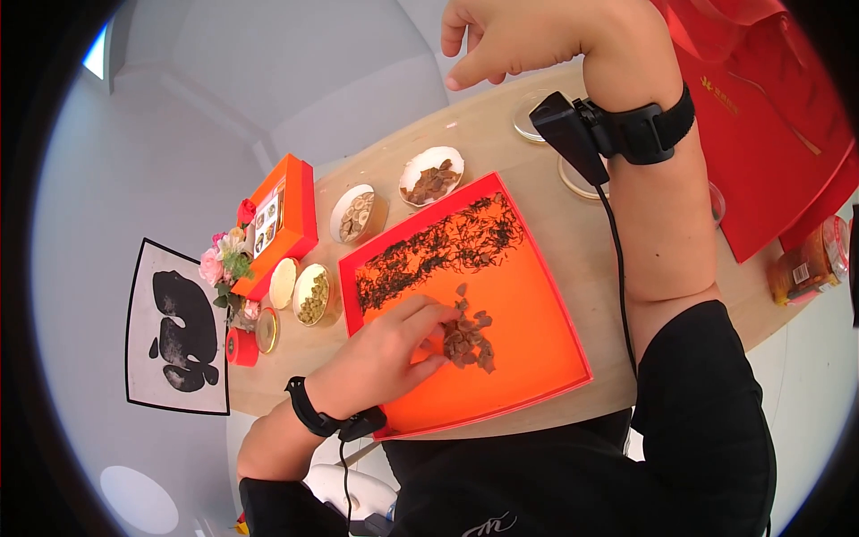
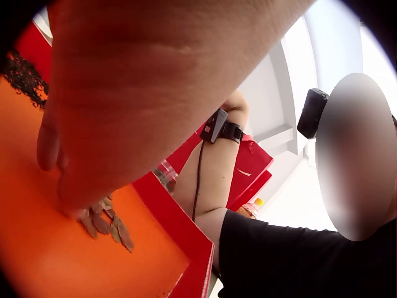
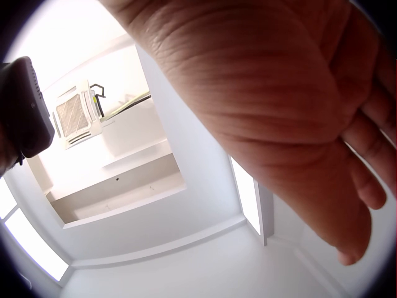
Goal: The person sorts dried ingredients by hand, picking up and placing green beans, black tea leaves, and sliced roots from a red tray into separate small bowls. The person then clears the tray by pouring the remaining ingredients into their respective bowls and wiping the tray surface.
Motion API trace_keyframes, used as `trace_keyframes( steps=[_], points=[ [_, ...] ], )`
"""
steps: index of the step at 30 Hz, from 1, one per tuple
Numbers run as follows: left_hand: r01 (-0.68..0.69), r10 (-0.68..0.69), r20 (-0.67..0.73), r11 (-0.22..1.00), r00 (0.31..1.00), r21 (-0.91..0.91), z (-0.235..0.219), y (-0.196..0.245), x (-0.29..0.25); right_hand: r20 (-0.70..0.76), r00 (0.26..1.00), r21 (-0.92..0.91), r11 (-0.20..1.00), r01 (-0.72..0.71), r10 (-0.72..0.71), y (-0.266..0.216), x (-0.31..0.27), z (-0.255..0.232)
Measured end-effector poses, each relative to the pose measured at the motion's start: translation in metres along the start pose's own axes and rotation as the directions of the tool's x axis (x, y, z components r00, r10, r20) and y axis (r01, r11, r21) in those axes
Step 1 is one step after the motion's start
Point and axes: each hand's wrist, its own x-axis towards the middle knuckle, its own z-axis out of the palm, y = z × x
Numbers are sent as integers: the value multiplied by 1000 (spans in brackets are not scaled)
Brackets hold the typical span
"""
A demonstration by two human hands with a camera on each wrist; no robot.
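Brown flakes (image 1: 472, 345) sit loose in the red-walled orange tray (image 1: 528, 331), around its middle, tray at the surface's (image 1: 608, 327) near edge. Head view: left hand (image 1: 385, 358) is in the tray, fingertips at the flakes, thumb and forefinger apart. Dark shreds (image 1: 429, 251) form a band along the tray's far edge. Between tray and the surface's far edge: bowl of brown pieces (image 1: 431, 183), bowl of pale slices (image 1: 353, 217). Bowl of green bits (image 1: 313, 300) is off the tray's left edge. Right hand (image 1: 537, 38) is raised above the surface's far edge, holding nothing, fingers loosely bent, thumb apart from them. Red bag (image 1: 761, 116) is at the surface's right end. Left wrist view: fingertips down at the flakes; any pinch is hidden. Right wrist view: fingers relaxed, ceiling vent (image 3: 74, 115) behind.
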Motion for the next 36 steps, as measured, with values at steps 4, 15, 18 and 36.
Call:
trace_keyframes(
  steps=[4, 15, 18, 36],
  points=[
    [-81, 80, 16, 983, 997, 167, -9, 13, 9, 15, 1000, -31, 999, 11, -11, -3, -2, -3],
    [-83, 81, 17, 989, 997, 126, 5, 5, 10, 13, 997, 1, 998, -70, 70, -9, -10, -4],
    [-84, 87, -26, 990, 996, 118, 8, 4, 9, -43, 996, 19, 997, -77, 78, -8, -11, -2],
    [-103, 103, -41, 995, 994, 9, -6, -2, 23, 70, 996, -47, 997, 54, -51, 10, -10, -16]
  ],
)
